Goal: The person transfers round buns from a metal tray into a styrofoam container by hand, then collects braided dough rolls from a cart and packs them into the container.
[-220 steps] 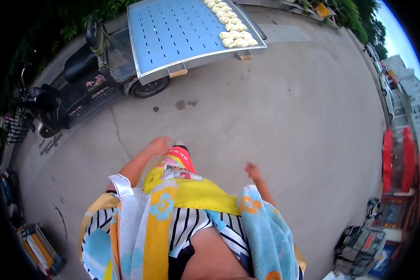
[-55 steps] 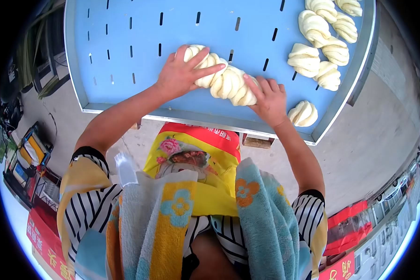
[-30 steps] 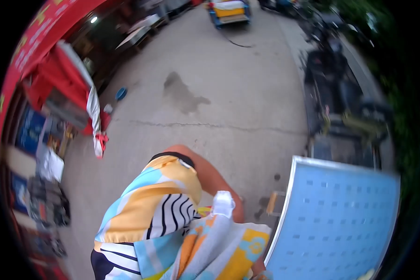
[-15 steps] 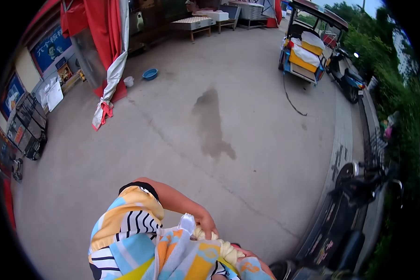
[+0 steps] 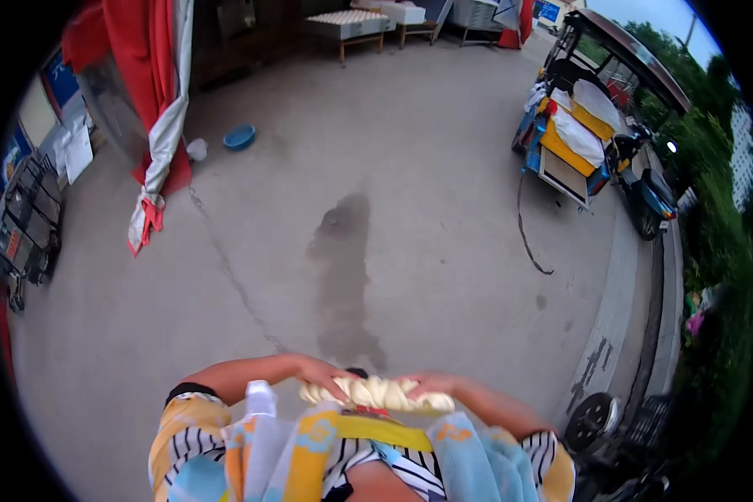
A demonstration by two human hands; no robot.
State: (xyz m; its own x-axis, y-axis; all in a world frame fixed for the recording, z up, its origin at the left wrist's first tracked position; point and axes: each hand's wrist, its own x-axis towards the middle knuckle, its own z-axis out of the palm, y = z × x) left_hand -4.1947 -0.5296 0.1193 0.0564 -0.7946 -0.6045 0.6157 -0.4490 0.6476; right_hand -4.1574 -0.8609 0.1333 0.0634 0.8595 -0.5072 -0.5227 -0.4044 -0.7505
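Observation:
A cream-coloured braided dough (image 5: pixel 376 391), thick and twisted like a plait, lies level across the front of my body at the bottom centre. My left hand (image 5: pixel 322 375) is closed round its left part, with the fingers over the top. Toward the other end, my right hand (image 5: pixel 433 385) grips it too, slightly smeared by motion. Just below hang a patterned cloth (image 5: pixel 309 443) and a yellow strip (image 5: pixel 381 430) on my chest. The undersides of both hands are hidden.
A wet patch (image 5: pixel 343 276) marks the concrete ahead. A loaded three-wheeler (image 5: pixel 573 138) and a scooter (image 5: pixel 651 197) stand at right, a black vehicle (image 5: pixel 598 427) nearer. At left are a red curtain (image 5: pixel 134 67), blue basin (image 5: pixel 239 137) and cart (image 5: pixel 29 222); a tray table (image 5: pixel 350 27) stands behind.
The braided dough has come up from the lower right to the centre and turned from slanted to level, both hands with it. The right hand shows more fully. The whole view has shifted.

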